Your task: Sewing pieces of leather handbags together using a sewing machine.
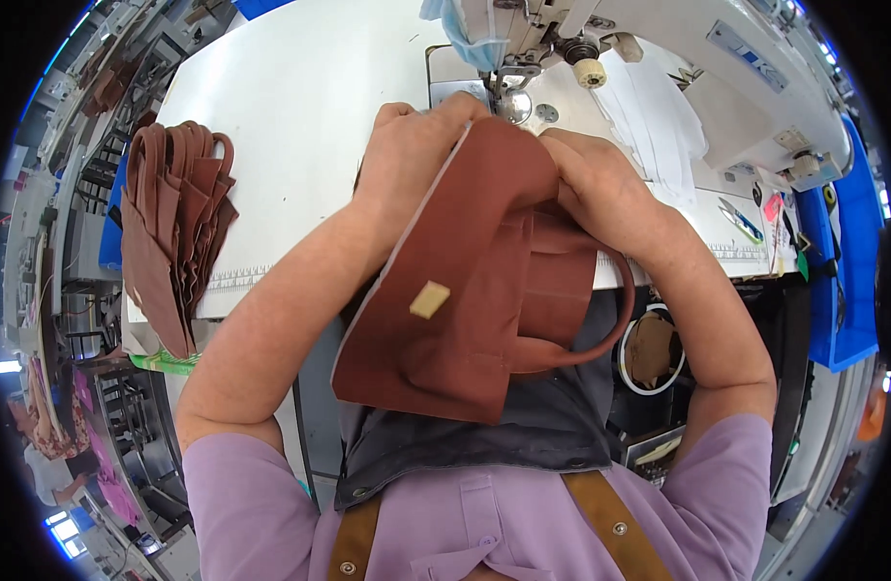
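Note:
A reddish-brown leather bag piece with a looped handle hangs from the sewing table's front edge over my lap. A small yellowish patch sits on its surface. My left hand is closed on its upper left edge, fingers close to the presser foot of the sewing machine. On the other side, my right hand grips the folded upper right of the same piece. The fingertips of both hands are partly hidden behind the leather. Whether the edge lies under the needle I cannot tell.
A bundle of similar brown pieces with handles overhangs the white table at left. White sheets lie under the machine arm. Small snips rest at right, beside a blue bin. A white-rimmed round container stands below the table.

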Available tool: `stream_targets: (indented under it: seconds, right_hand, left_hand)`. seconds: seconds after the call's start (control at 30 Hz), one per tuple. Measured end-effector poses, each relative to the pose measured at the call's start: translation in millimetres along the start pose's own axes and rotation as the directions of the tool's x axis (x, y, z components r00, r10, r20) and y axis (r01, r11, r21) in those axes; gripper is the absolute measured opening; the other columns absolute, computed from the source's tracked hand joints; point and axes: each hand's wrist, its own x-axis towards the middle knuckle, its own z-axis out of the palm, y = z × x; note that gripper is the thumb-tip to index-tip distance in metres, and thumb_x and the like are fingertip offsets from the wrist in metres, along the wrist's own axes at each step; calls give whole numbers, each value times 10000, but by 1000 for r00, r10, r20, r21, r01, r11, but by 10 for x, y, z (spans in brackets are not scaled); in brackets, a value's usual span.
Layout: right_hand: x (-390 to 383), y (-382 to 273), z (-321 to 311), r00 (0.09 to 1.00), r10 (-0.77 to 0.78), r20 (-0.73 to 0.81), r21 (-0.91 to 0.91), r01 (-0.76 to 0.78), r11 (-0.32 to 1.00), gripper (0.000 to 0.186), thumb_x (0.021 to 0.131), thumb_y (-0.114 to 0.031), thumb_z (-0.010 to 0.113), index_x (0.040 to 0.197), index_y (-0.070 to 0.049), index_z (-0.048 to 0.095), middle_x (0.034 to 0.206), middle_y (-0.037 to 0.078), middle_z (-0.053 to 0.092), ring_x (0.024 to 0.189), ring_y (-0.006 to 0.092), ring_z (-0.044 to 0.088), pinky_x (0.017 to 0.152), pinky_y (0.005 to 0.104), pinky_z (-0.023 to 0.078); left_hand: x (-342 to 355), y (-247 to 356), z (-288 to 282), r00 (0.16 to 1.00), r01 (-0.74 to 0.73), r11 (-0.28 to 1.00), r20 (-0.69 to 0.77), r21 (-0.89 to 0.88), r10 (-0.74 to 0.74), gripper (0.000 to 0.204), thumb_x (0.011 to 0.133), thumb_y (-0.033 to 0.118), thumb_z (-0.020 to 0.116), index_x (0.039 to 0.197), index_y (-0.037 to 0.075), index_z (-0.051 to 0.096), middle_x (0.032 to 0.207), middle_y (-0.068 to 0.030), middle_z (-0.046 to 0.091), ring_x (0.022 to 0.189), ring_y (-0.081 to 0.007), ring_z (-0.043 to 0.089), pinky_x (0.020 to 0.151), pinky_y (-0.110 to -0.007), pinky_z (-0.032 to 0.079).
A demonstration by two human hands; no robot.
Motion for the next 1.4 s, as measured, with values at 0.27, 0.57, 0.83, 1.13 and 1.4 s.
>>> stream_targets:
  seconds: [0.27,0.57,0.83,1.13,1.4]
  right_hand:
    - [112,353,-23,997,-29,74,64,24,998,269,793,1,621,1056,-25,673,921,129,623,850,359,641,752,435,538]
    - [136,430,-17,995,-77,62,58,73,996,206,832,-63,653,1028,-27,710,916,109,635,850,319,662,746,405,544]
    - [177,482,-59,989,-133,58,1,133,991,209,870,-90,641,1059,-39,711,915,127,644,846,325,663,742,409,541]
    - [165,455,-97,994,56,92,-55,-51,997,243,875,-115,645,1098,-64,724,912,156,658,822,349,660,727,439,525]
    - [173,541,-105,989,99,110,-119,-86,989,259,885,-101,672,1137,-98,735,909,118,628,820,285,633,721,381,510]
  left_hand:
    - [-290,499,77,931,-240,934,211,-264,299,526,873,443,679,1207,40,633,1328,-179,573,1311,-379,485,1105,-609,312]
    - [-122,222,-183,926,54,932,367,-357,87,426,876,312,744,1218,71,664,1385,-133,557,1337,-312,485,1069,-475,430]
    - [412,-311,38,978,-174,981,129,87,162,367,811,301,822,982,2,695,964,-118,690,876,-257,660,801,-345,517]
    - [427,-233,94,987,160,985,35,-72,-157,188,807,151,782,901,-10,753,833,-105,748,717,-194,686,672,-319,527]
    - [470,-365,211,993,39,997,-109,-65,-46,132,811,110,778,910,24,794,845,-114,764,734,-187,712,645,-297,535]
